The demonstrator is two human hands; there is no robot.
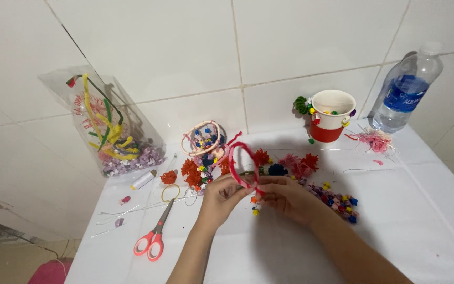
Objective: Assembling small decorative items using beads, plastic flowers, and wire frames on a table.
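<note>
Both hands meet over the middle of a white table (405, 226). My left hand (220, 197) and my right hand (286, 197) pinch the lower ends of a red fuzzy pipe cleaner (240, 160) bent into an upright loop. Small coloured beads (256, 206) hang just under the fingertips. Behind the loop lie orange and red pompom flowers (191, 172) and pink ones (299, 164). A row of small coloured beads (337, 199) lies by my right wrist.
Red-handled scissors (156, 234) lie at the left front. A clear bag (106, 126) of pipe cleaners leans on the tiled wall. A red and white paper cup (331, 115), a water bottle (405, 89), a thread spool (143, 180) and pink scraps (375, 140) stand further back.
</note>
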